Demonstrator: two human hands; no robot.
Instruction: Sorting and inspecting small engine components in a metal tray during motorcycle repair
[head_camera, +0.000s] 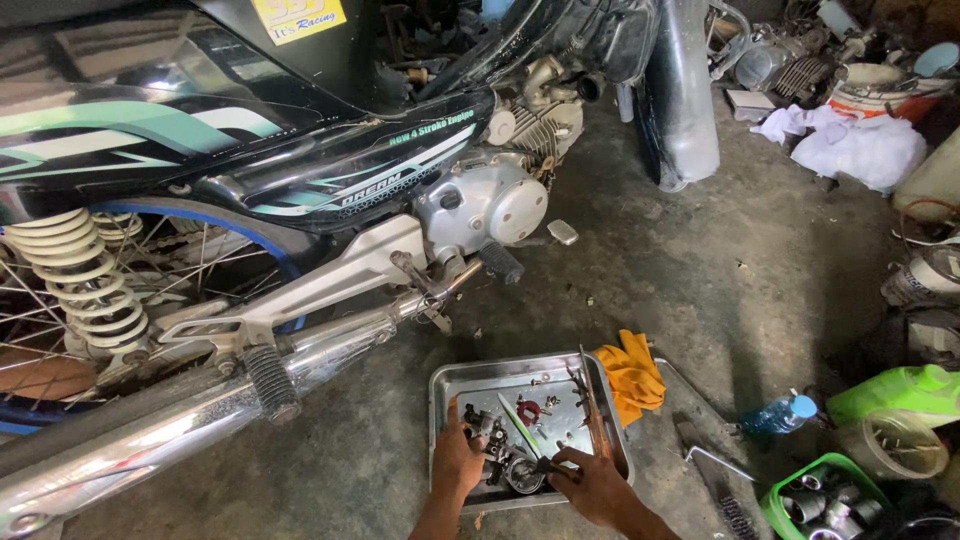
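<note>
Head view. Both hands are placed inside a shallow metal tray (448, 378) that rests on the concrete floor (720, 270) beside a motorcycle (250, 160). The left hand (457, 462) is laid over a cluster of small dark parts (480, 420) at the tray's near left, fingers bent down onto them; whether one piece is actually gripped cannot be told. The right hand (597, 488) is closed lightly around a small dark fitting (547, 465) at the tray's near edge.

The step in hand is judged to be sorting and selecting hardware from the tray. The next move is judged to call for a fine pinch and a clean lift, so that neighbouring screws and washers (many lie loose and touching) are not dragged along.

A green-handled tool (519, 424) lies diagonally in the tray, and a yellow cloth (632, 377) lies just beside its right rim.

Surface and room: the floor is stained and dusty. The chrome exhaust (200, 400) and engine cover (485, 205) are seen above the tray. A blue-capped bottle (780, 414), a green basket of sockets (815, 495) and white rags (850, 145) lie to the right.
</note>
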